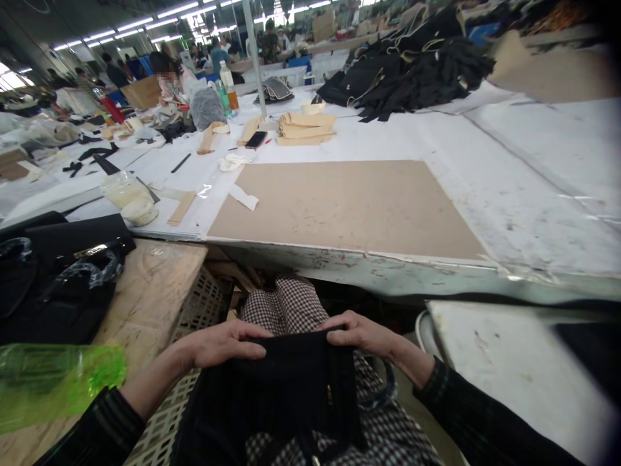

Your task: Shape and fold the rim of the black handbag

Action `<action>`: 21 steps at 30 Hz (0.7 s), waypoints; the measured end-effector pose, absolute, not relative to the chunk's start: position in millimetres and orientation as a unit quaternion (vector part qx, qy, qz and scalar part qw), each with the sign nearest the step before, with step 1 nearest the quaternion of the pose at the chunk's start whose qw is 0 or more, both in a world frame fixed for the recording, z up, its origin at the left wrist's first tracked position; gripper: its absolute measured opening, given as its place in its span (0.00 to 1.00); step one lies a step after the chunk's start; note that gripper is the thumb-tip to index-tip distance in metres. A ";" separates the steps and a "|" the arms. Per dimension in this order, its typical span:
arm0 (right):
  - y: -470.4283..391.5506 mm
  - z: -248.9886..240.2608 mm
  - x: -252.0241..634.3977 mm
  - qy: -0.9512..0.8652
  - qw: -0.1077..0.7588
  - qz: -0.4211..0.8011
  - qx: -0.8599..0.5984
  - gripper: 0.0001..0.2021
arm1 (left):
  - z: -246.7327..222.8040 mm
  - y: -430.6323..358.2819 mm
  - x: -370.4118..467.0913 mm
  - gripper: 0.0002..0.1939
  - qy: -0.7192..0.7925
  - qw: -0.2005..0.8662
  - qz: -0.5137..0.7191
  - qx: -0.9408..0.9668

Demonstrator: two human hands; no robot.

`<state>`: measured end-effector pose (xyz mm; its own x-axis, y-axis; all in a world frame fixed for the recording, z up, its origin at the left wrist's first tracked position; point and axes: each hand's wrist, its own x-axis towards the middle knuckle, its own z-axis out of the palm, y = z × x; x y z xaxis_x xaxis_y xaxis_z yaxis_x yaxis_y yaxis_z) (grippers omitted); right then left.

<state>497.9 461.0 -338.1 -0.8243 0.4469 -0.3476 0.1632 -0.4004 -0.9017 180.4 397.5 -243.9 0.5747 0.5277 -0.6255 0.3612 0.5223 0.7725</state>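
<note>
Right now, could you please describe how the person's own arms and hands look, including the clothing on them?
The left hand and right hand are bare. The left sleeve and right sleeve are dark, nearly black, with faint greenish check lines, and end short of the wrists.

Matt bag (pixel 297 382), probably cloth.

Black fabric item (pixel 295 378) with a small gold-coloured fitting (pixel 330 394), top edge roughly level, across a checked lap (pixel 286 301).
</note>
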 end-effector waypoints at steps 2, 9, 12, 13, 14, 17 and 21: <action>462.6 -341.1 497.1 -0.537 0.095 0.789 -0.285 0.22 | -245.2 397.6 180.2 0.22 0.458 0.739 0.058 0.490; 466.6 -318.9 496.4 -0.572 0.064 0.775 -0.261 0.18 | -247.7 392.1 182.5 0.20 0.459 0.747 0.081 0.474; 462.3 -313.7 497.4 -0.573 0.066 0.770 -0.272 0.17 | -249.4 387.7 182.2 0.22 0.469 0.752 0.091 0.455; 460.0 -313.6 497.7 -0.570 0.068 0.771 -0.276 0.17 | -249.6 386.3 182.0 0.22 0.471 0.751 0.092 0.453; 457.4 -313.7 498.0 -0.567 0.071 0.771 -0.280 0.17 | -249.4 385.1 181.9 0.22 0.473 0.750 0.094 0.454; 449.7 -313.3 497.9 -0.565 0.080 0.769 -0.289 0.16 | -247.1 382.7 182.8 0.22 0.477 0.741 0.095 0.462; 442.4 -308.6 496.3 -0.563 0.073 0.768 -0.297 0.16 | -241.4 381.8 185.6 0.23 0.481 0.729 0.089 0.479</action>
